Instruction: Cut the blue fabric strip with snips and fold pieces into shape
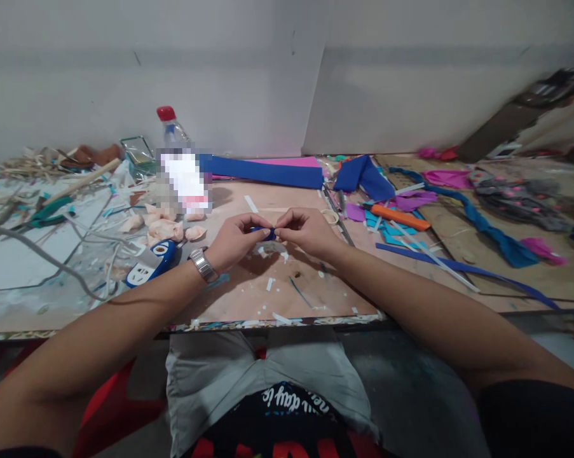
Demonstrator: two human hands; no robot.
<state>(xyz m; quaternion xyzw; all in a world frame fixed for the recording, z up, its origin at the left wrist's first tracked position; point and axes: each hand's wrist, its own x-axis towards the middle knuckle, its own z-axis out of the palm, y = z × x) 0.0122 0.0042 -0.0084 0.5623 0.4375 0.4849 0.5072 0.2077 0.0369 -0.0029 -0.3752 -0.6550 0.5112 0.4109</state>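
A small dark blue piece (269,234) is pinched between both hands above the middle of the table (248,299). My left hand (236,240), with a metal watch at the wrist, grips its left end between thumb and fingers. From the other side, my right hand (308,234) pinches the right end, and the fingertips of the two hands nearly meet. The fingers cover much of the piece, so its full shape is hidden. White scraps (270,284) lie on the tabletop below the hands.
Left of the hands are a blue-and-white power strip (153,262), a cable and peach-coloured pieces (165,230). Behind stand a red-capped bottle (175,130) and blue fabric strips (267,172). An orange cutter (398,216) and a long blue strip (468,270) lie at the right.
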